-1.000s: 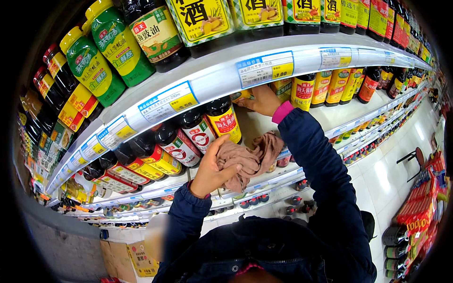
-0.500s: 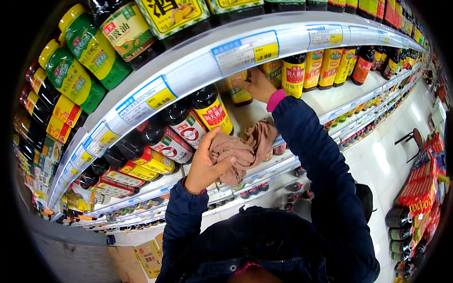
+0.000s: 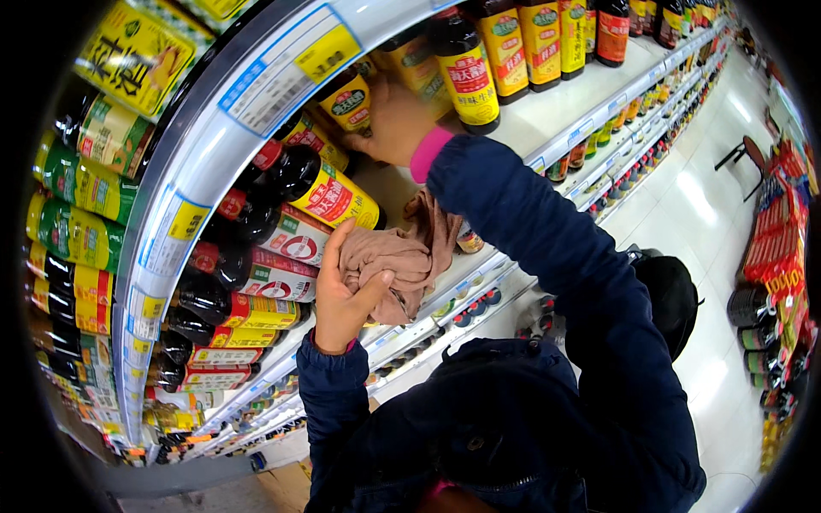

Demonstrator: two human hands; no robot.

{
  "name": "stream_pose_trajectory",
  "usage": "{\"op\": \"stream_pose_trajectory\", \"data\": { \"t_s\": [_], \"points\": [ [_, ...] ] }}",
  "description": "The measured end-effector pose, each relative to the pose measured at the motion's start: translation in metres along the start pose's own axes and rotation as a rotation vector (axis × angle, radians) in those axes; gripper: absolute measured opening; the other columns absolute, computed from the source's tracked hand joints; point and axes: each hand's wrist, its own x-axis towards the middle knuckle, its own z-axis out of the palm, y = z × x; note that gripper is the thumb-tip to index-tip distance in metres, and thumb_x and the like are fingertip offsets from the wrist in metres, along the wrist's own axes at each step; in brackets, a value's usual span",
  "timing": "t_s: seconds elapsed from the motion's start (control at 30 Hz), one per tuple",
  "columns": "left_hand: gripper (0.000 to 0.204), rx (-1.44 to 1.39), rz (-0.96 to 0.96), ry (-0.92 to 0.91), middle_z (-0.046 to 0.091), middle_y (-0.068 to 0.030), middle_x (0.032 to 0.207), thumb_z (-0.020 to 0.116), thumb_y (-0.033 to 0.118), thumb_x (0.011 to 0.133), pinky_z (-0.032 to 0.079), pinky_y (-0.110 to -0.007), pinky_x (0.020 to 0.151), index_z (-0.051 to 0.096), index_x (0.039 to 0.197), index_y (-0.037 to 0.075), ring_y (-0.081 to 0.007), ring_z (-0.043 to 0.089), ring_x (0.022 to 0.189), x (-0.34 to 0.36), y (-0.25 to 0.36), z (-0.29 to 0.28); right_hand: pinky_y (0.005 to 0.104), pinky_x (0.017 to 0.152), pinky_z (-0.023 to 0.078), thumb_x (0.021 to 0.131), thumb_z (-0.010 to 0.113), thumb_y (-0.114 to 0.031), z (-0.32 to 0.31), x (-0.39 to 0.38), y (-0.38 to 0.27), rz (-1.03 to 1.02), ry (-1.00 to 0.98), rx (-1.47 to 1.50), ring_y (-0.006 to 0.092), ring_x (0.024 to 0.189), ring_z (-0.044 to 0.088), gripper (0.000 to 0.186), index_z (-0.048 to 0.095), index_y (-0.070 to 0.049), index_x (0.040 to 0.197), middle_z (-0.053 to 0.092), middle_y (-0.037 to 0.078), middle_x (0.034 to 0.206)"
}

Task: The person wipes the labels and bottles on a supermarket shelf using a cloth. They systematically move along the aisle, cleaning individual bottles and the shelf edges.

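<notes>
My left hand (image 3: 340, 299) is closed on a crumpled brown cloth (image 3: 389, 263), its thumb lying over the folds. A dark bottle with a yellow label and red panel (image 3: 329, 195) stands just beyond it on the shelf. Farther back, my right hand (image 3: 400, 124) reaches in under the upper shelf edge and has its fingers round a dark bottle with a yellow and green label (image 3: 346, 103). Part of that grip is hidden behind the back of the hand. To its right stands another dark bottle with a red and yellow label (image 3: 469, 79).
The upper shelf's edge strip (image 3: 256, 94), with price tags, curves over the bottles. White-and-red-labelled bottles (image 3: 286, 235) crowd the left. More bottles (image 3: 543, 43) line the far right. Lower shelves (image 3: 590, 179) hold small bottles. A stool (image 3: 748, 158) stands on the tiled floor.
The view has shifted and turned along the shelf. My right hand, with the bottle, has moved left and farther back among the row. My left hand still holds the cloth.
</notes>
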Motion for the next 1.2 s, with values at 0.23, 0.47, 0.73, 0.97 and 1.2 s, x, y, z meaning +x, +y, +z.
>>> {"op": "stream_pose_trajectory", "data": {
  "t_s": [0.23, 0.47, 0.73, 0.97, 1.2],
  "points": [
    [0.074, 0.065, 0.012, -0.024, 0.051, -0.0150, 0.127, 0.065, -0.007, 0.078, 0.039, -0.033, 0.102, 0.029, 0.142, 0.000, -0.0205, 0.051, 0.117, 0.001, 0.002, -0.003, 0.0432, 0.072, 0.052, 0.075, 0.073, -0.044, 0.000, -0.001, -0.011, 0.178, -0.211, -0.071, 0.0377, 0.091, 0.062, 0.072, 0.038, 0.005, 0.115, 0.055, 0.026, 0.109],
    [0.074, 0.001, 0.029, -0.065, 0.050, -0.0145, 0.128, 0.064, -0.008, 0.078, 0.038, -0.033, 0.103, 0.029, 0.142, 0.000, -0.0199, 0.051, 0.118, 0.002, -0.004, -0.006, 0.0411, 0.073, 0.052, 0.074, 0.077, -0.038, -0.004, -0.004, -0.002, 0.190, -0.083, -0.098, 0.0369, 0.092, 0.061, 0.068, 0.040, 0.003, 0.114, 0.053, 0.022, 0.107],
    [0.075, -0.035, 0.017, -0.079, 0.049, -0.0142, 0.130, 0.065, -0.007, 0.079, 0.039, -0.033, 0.102, 0.027, 0.143, 0.000, -0.0198, 0.050, 0.118, 0.001, -0.006, -0.009, 0.0447, 0.058, 0.055, 0.074, 0.076, -0.023, 0.017, -0.005, 0.011, 0.059, 0.094, -0.080, 0.0398, 0.071, 0.065, 0.055, 0.040, 0.000, 0.108, 0.050, 0.022, 0.104],
    [0.075, -0.005, 0.029, -0.065, 0.048, -0.0136, 0.130, 0.065, -0.009, 0.079, 0.040, -0.032, 0.101, 0.027, 0.143, 0.000, -0.0192, 0.050, 0.118, -0.002, -0.005, -0.010, 0.0476, 0.057, 0.054, 0.093, 0.044, -0.014, 0.024, -0.004, 0.012, 0.072, 0.093, -0.082, 0.0406, 0.067, 0.065, 0.016, 0.043, 0.000, 0.101, 0.052, 0.023, 0.099],
    [0.073, -0.025, 0.046, -0.056, 0.048, -0.0130, 0.130, 0.067, -0.006, 0.078, 0.040, -0.032, 0.100, 0.029, 0.141, -0.001, -0.0188, 0.050, 0.117, -0.001, -0.008, -0.008, 0.0475, 0.062, 0.054, 0.091, 0.051, -0.022, 0.010, -0.004, 0.015, 0.053, 0.014, -0.120, 0.0406, 0.075, 0.065, 0.030, 0.044, 0.001, 0.109, 0.053, 0.023, 0.103]
  ]
}}
